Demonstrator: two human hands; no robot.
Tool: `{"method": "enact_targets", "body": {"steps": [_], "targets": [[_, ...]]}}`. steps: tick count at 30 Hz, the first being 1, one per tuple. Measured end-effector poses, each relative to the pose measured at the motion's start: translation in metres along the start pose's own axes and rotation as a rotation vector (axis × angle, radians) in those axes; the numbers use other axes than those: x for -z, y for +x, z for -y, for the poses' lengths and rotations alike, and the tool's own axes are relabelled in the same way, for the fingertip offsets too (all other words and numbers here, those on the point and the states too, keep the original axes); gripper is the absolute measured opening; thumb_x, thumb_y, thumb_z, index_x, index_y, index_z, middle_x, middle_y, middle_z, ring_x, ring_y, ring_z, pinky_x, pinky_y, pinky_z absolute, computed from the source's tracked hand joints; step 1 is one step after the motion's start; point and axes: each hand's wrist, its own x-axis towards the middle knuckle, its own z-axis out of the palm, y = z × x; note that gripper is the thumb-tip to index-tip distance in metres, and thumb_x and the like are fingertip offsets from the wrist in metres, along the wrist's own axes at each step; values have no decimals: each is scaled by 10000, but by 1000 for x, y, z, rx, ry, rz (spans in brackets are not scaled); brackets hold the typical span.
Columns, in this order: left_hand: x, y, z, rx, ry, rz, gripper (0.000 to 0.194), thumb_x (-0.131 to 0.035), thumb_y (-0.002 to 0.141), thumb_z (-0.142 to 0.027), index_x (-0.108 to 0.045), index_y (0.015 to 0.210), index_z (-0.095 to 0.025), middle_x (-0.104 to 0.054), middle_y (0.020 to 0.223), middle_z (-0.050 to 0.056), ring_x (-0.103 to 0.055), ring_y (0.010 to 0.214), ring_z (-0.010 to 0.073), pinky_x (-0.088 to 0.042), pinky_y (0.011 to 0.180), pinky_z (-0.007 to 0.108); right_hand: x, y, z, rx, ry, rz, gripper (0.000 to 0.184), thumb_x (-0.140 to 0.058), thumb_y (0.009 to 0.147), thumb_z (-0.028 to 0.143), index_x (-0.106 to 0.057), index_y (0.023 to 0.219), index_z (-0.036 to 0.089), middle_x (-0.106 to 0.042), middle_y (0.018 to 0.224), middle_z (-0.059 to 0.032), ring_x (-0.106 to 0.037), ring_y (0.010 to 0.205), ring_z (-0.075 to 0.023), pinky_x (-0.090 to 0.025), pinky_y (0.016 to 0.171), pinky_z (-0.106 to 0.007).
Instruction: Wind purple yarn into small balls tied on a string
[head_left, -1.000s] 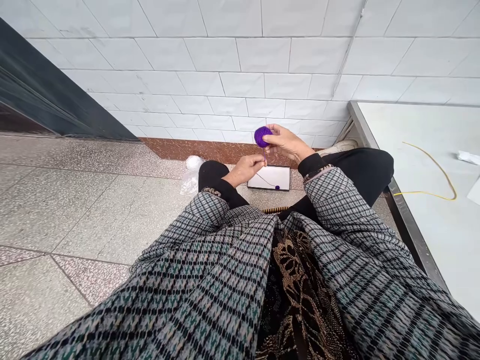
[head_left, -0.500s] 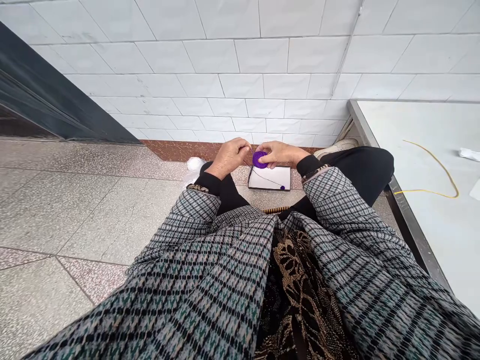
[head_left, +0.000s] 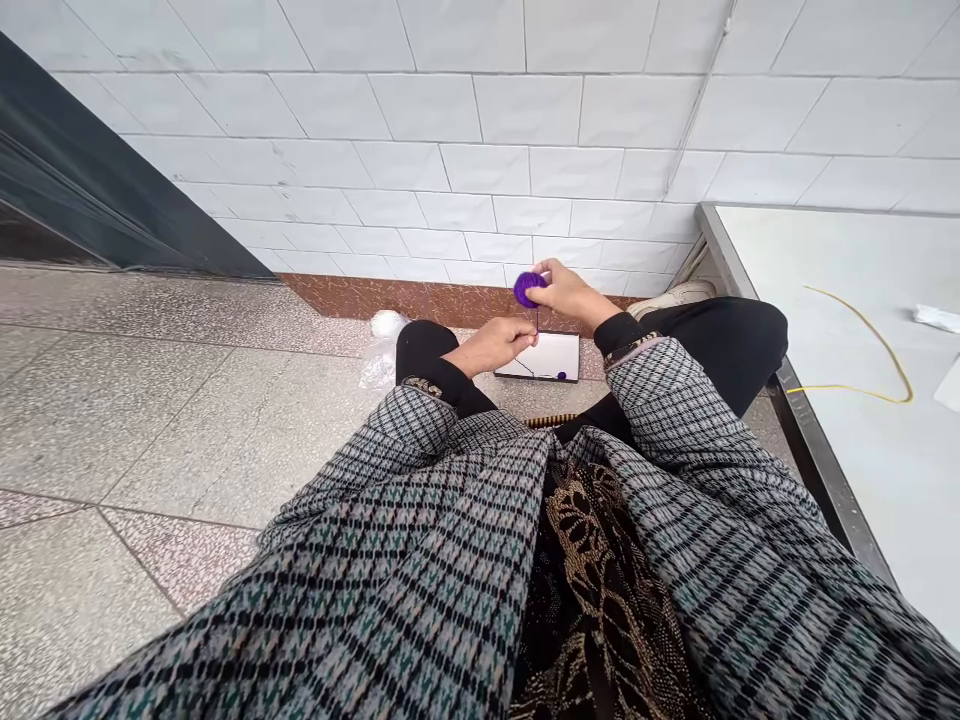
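Note:
A purple ball of yarn (head_left: pixel 528 290) is gripped in my right hand (head_left: pixel 566 291), raised in front of the tiled wall. From the ball a short stretch of purple yarn (head_left: pixel 537 319) runs down to my left hand (head_left: pixel 496 345), whose fingers are pinched on it. Below my hands lies a shallow box (head_left: pixel 556 352) with a white inside and dark rim. In it rests a small purple bit (head_left: pixel 562 376), and a thin dark strand (head_left: pixel 525 363) crosses the white surface. My left hand partly covers the box's left side.
On the right stands a white table (head_left: pixel 840 260) with a metal edge and a bent yellow cord (head_left: pixel 892 345) on top. A white ball (head_left: pixel 388 323) and clear plastic (head_left: pixel 379 362) lie on the floor by my left knee. The white tiled wall (head_left: pixel 480 170) is close ahead.
My right hand has lifted the yarn ball upward and slightly right. My left hand has moved down and right, so it is now below the ball with yarn stretched between.

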Motion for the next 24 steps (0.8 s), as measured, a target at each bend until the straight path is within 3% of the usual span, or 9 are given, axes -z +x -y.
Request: {"method": "enact_targets", "body": {"steps": [2,4,9,12,15,18,21,24], "targets": [[12,-1,-3,-10,55,-63,215,-481,862,-269,-649,777,-166,-674,817,39,-592,780,164,-447,764,288,1,-2,-3,4,-209,13,346,-726,698,142,-541,990,164,-597,850,-40,-550,760,-167,-471,676,-284],[26,-2,-2,1,104,-142,215,-484,864,-263,-659,786,-166,-683,844,54,-602,805,177,-459,782,305,1,-5,-4,26,-275,138,317,-747,679,146,-583,950,166,-625,863,-58,-555,787,-182,-469,695,-296],[49,-2,5,55,163,-238,198,-509,848,-240,-688,800,-171,-701,868,65,-621,830,196,-480,822,330,2,-16,-1,85,-70,479,292,-682,714,104,-631,990,182,-648,896,-34,-554,714,-143,-455,587,-247],[48,1,11,98,123,-285,199,-516,852,-246,-691,805,-163,-700,866,61,-615,831,193,-479,823,321,2,-22,7,101,108,562,283,-653,744,77,-613,1006,176,-650,927,-21,-584,754,-128,-486,611,-216],[35,3,19,178,3,-306,199,-523,855,-258,-690,815,-158,-700,830,40,-598,809,181,-465,779,294,4,-24,15,64,242,498,257,-623,791,82,-558,1024,168,-648,904,-13,-602,706,-114,-509,614,-213],[13,3,23,229,-73,-255,192,-548,842,-285,-678,797,-152,-671,744,13,-566,734,162,-436,715,272,6,-21,20,21,277,330,249,-602,842,123,-501,1065,170,-640,881,-11,-588,591,-96,-506,551,-216],[-5,0,17,153,-65,-101,201,-521,839,-265,-645,727,-154,-607,668,-9,-507,647,131,-397,660,258,6,-15,17,3,181,156,291,-606,862,180,-458,1113,178,-627,875,-8,-547,506,-83,-462,475,-207],[-4,-3,6,70,-25,24,212,-508,853,-266,-652,735,-165,-573,633,-20,-481,615,122,-382,645,254,5,-9,8,2,-63,22,427,-664,817,203,-436,1176,170,-625,834,-12,-529,507,-104,-439,480,-225]]}}
